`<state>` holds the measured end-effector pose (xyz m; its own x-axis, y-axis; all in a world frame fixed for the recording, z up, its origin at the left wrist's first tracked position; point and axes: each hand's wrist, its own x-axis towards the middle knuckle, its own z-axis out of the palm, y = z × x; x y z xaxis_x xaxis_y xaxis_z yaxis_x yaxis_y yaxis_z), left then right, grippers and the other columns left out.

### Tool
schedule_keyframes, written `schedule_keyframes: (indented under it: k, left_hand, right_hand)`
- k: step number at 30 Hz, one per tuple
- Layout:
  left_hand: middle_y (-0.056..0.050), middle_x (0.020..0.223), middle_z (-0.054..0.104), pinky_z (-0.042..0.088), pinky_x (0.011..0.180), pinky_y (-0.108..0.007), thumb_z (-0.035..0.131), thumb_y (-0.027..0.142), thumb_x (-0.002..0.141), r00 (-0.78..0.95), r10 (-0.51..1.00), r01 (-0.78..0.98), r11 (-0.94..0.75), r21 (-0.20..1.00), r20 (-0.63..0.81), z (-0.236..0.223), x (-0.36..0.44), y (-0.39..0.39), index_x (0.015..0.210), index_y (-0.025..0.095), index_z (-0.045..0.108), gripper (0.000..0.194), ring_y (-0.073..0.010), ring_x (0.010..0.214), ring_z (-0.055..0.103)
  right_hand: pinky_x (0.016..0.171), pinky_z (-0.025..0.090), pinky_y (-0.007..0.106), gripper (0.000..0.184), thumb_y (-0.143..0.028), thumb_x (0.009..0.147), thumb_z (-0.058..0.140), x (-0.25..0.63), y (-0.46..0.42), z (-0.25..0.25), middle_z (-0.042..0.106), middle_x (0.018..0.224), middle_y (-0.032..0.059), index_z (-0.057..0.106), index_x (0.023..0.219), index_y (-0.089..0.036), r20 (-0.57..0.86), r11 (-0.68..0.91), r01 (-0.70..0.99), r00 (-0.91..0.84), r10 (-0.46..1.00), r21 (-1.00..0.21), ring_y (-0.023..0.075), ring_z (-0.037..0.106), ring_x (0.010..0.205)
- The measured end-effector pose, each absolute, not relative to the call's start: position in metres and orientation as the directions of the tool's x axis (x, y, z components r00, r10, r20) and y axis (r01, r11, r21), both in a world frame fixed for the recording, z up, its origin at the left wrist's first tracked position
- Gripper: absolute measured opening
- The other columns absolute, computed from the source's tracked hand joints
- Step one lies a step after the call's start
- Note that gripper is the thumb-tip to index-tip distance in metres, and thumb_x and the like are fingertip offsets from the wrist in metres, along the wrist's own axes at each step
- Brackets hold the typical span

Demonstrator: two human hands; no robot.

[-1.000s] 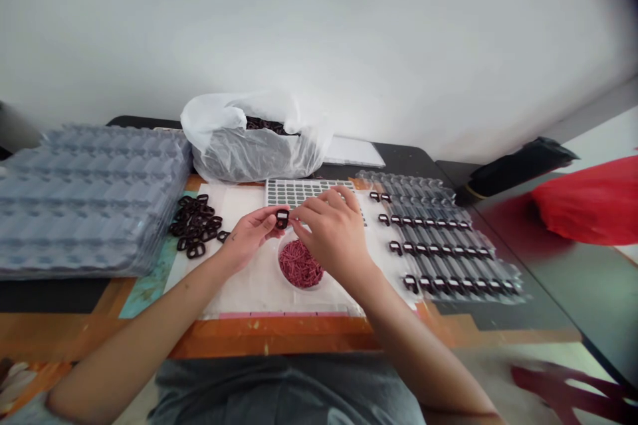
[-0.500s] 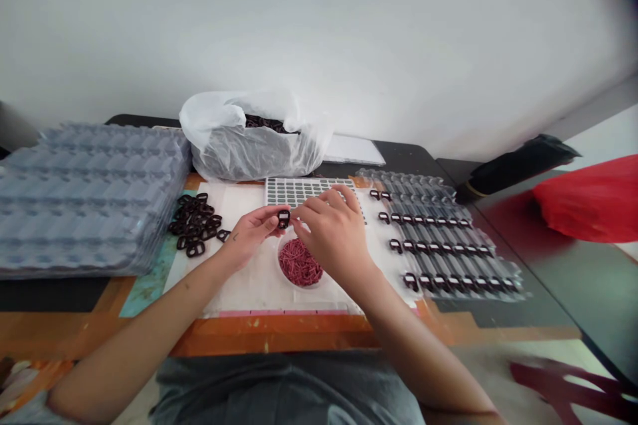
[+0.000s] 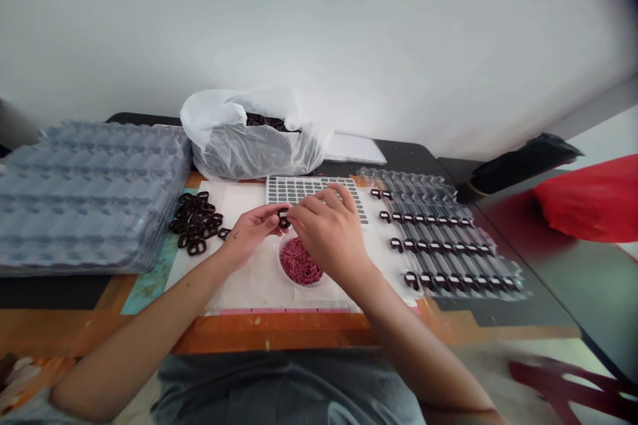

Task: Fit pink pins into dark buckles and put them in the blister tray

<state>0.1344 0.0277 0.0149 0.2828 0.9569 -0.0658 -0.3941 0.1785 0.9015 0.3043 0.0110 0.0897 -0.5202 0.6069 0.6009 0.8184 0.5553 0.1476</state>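
The left hand (image 3: 250, 232) pinched a small black part (image 3: 284, 218) between its fingers, above the worktop (image 3: 409, 158) and near the far rim of a bowl (image 3: 305, 285) of red pieces (image 3: 299, 261); the right hand (image 3: 331, 231) met the part's right side; whether its fingers gripped anything could not be told; similar parts (image 3: 195, 219) lay heaped to the left.
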Motion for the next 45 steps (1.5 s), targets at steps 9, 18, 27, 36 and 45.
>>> schedule_keyframes:
  k: [9, 18, 27, 36, 45]
  left_hand:
    - [-0.007, 0.086, 0.075, 0.051, 0.071, -0.029, 0.086, 0.047, 0.063, 0.297, 0.950, -0.448, 0.225, 0.866, -0.093, 0.016, 0.135, 0.027, 0.104, 0.019, 0.075, 0.050, -0.0163, 0.072, 0.067]
    - [-0.009, 0.086, 0.075, 0.050, 0.069, -0.029, 0.085, 0.049, 0.063, 0.314, 0.942, -0.427, 0.249, 0.869, -0.116, 0.020, 0.134, 0.025, 0.105, 0.016, 0.071, 0.055, -0.0195, 0.072, 0.070]
    - [-0.010, 0.089, 0.076, 0.050, 0.068, -0.027, 0.084, 0.049, 0.065, 0.326, 0.938, -0.429, 0.255, 0.866, -0.114, 0.019, 0.133, 0.026, 0.105, 0.016, 0.069, 0.054, -0.0184, 0.072, 0.071]
    - [-0.009, 0.086, 0.076, 0.050, 0.069, -0.029, 0.084, 0.049, 0.065, 0.323, 0.940, -0.417, 0.249, 0.874, -0.113, 0.020, 0.134, 0.025, 0.106, 0.016, 0.069, 0.055, -0.0210, 0.074, 0.072]
    - [-0.007, 0.083, 0.075, 0.051, 0.066, -0.025, 0.086, 0.049, 0.062, 0.292, 0.949, -0.439, 0.245, 0.864, -0.121, 0.020, 0.134, 0.028, 0.102, 0.017, 0.070, 0.053, -0.0168, 0.071, 0.070]
  right_hand:
    - [0.103, 0.031, 0.037, 0.013, -0.020, 0.092, 0.061, 0.312, 0.014, 0.081, 0.072, 0.083, -0.0035, 0.071, 0.087, -0.026, 0.610, 0.626, 0.775, -0.455, 0.648, -0.087, 0.0162, 0.057, 0.082]
    - [0.095, 0.039, 0.037, 0.021, -0.015, 0.091, 0.060, 0.319, 0.008, 0.073, 0.074, 0.093, -0.0015, 0.074, 0.097, -0.029, 0.623, 0.646, 0.728, -0.401, 0.672, -0.228, 0.0171, 0.059, 0.086]
    - [0.096, 0.038, 0.040, 0.027, -0.012, 0.090, 0.057, 0.321, 0.007, 0.073, 0.074, 0.094, -0.0011, 0.074, 0.101, -0.029, 0.613, 0.619, 0.748, -0.377, 0.694, -0.241, 0.0185, 0.059, 0.088]
    - [0.096, 0.039, 0.038, 0.037, -0.003, 0.086, 0.050, 0.320, 0.004, 0.073, 0.072, 0.101, 0.0003, 0.072, 0.104, -0.028, 0.604, 0.659, 0.722, -0.435, 0.668, -0.209, 0.0185, 0.058, 0.092]
    - [0.095, 0.039, 0.035, 0.013, -0.026, 0.091, 0.063, 0.319, 0.002, 0.075, 0.074, 0.093, -0.0005, 0.072, 0.101, -0.028, 0.685, 0.631, 0.769, -0.405, 0.605, -0.104, 0.0174, 0.058, 0.087]
